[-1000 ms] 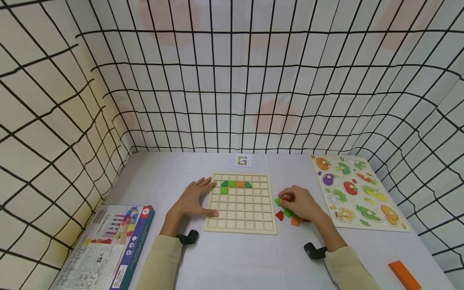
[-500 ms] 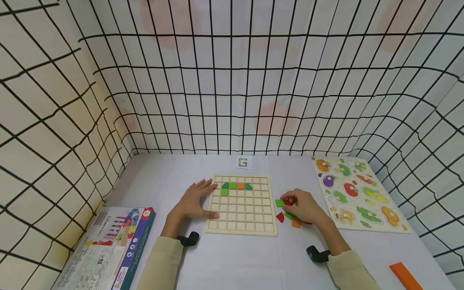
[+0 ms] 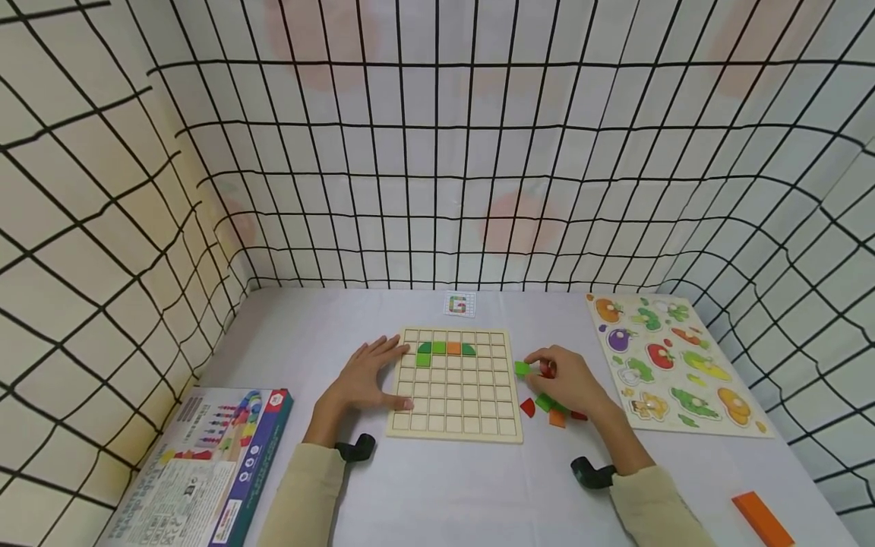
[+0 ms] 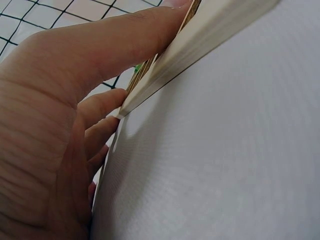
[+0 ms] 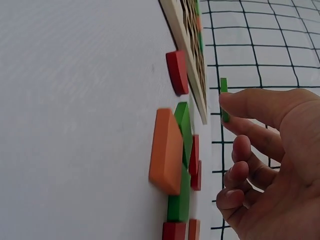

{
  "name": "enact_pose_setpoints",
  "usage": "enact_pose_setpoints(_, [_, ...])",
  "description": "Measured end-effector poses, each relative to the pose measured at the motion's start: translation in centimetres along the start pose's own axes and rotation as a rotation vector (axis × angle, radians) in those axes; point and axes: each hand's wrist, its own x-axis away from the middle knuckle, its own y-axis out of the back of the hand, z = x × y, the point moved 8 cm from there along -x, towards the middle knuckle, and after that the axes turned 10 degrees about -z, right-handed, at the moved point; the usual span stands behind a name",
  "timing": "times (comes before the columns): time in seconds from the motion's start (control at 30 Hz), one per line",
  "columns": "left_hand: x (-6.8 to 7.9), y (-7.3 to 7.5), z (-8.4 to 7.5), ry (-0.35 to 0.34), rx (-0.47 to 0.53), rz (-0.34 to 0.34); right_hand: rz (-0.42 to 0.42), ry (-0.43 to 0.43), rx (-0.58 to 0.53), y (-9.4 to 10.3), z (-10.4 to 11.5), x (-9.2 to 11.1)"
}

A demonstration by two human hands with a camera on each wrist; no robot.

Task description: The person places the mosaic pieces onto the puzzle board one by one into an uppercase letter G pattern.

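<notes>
My right hand (image 3: 563, 376) pinches a green square tile (image 5: 224, 87) between thumb and index finger. In the right wrist view the tile stands above the loose pieces, its edge facing the camera; in the head view it is just off the board's right side. The wooden grid board (image 3: 454, 410) bears green and orange tiles in its upper rows, among them an orange square (image 3: 454, 348) and a dark green rounded piece (image 3: 468, 349). My left hand (image 3: 365, 376) rests at the board's left edge, fingers spread, its thumb (image 4: 145, 32) lying over the rim.
Loose red, green and orange pieces, such as an orange tile (image 5: 166, 150), lie under my right hand. A pattern card (image 3: 460, 303) is behind the board. A vegetable puzzle (image 3: 673, 372) lies right, a printed box (image 3: 198, 463) left, and an orange block (image 3: 762, 516) front right. Black netting surrounds the table.
My right hand has drawn the green tile out of the pile and brought it up and away, towards the board's right edge. The left hand stays in place on the board.
</notes>
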Motion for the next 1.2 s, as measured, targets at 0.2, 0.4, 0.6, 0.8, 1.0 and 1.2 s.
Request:
enact_pose_setpoints(0.2, [0.1,0.1,0.0,0.001,-0.002,0.011,-0.016,0.000,-0.027,-0.7,0.9,-0.4])
enact_pose_setpoints(0.4, [0.0,0.1,0.0,-0.005,-0.004,0.012,-0.028,0.012,-0.056,-1.9,1.9,-1.2])
enact_pose_setpoints(0.6, [0.0,0.2,-0.1,-0.016,0.004,0.006,-0.009,0.023,-0.086,-3.5,3.4,-1.9])
enact_pose_setpoints(0.8, [0.0,0.1,0.1,-0.021,0.016,0.001,0.012,0.041,-0.119,-4.6,4.8,-2.2])
enact_pose_setpoints(1.0, [0.0,0.0,0.1,-0.024,0.014,0.004,0.004,-0.011,-0.112,-4.6,3.6,-2.3])
enact_pose_setpoints(1.2, [0.1,0.2,-0.1,-0.022,0.009,0.003,-0.049,-0.079,-0.051,-3.0,0.4,-2.8])
